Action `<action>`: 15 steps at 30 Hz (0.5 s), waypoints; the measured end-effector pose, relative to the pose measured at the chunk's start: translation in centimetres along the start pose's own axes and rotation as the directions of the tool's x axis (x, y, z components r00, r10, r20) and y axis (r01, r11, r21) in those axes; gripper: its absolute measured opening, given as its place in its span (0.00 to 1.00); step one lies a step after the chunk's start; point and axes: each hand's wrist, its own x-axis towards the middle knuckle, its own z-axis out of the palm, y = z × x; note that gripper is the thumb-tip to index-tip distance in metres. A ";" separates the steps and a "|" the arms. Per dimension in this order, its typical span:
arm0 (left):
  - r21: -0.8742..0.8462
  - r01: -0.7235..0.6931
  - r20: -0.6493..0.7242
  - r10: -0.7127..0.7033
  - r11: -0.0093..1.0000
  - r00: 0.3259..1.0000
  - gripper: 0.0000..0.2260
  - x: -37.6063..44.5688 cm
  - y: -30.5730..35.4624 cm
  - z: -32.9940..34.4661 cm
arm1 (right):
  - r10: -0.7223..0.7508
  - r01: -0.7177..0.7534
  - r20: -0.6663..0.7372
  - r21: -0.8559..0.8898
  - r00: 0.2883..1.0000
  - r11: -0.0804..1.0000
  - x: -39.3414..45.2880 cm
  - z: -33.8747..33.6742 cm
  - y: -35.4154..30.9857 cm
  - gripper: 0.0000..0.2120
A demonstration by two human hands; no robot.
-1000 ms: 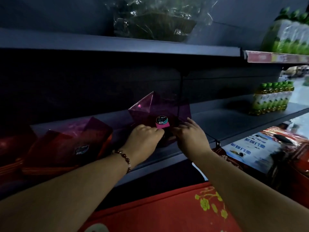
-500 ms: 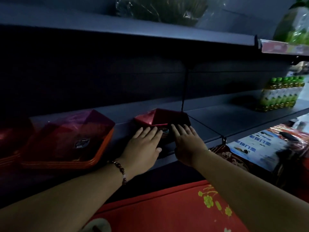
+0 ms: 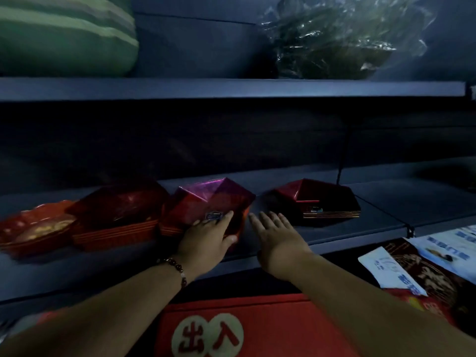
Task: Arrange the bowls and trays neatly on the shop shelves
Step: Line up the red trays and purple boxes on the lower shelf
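Tray stack (image 3: 206, 202) under L fingers (image 3: 221, 220); R hand (image 3: 275, 233) beside, apart.

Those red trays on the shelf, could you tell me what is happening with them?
A person is arranging stacks of trays on the middle shelf. The left hand rests on the wrapped tray stack; the right hand hovers open beside it. A dark red bowl stack sits apart to the right, two more tray stacks to the left.

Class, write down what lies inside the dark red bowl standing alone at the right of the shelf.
Inside the dark red bowl, a small label shows low against the front wall. The rest of its floor is hidden by that wall and by shadow.
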 end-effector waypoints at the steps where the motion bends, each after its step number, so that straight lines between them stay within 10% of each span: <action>1: -0.022 0.004 -0.031 -0.005 1.000 1.000 0.25 -0.2 0.0 -0.2 | -0.003 0.003 0.010 0.015 1.000 1.000 -0.1 -0.1 -0.7 0.39; 9: -0.109 0.032 -0.216 -0.055 0.994 0.975 0.06 -1.4 -0.9 -2.9 | 0.067 -0.041 -0.064 0.343 0.996 0.938 -1.5 0.2 -3.7 0.39; 15: -0.396 0.224 -0.185 -0.316 0.891 0.931 0.04 -2.0 -0.7 -5.3 | 0.292 -0.218 0.103 0.891 0.951 0.398 -2.8 0.1 -5.6 0.29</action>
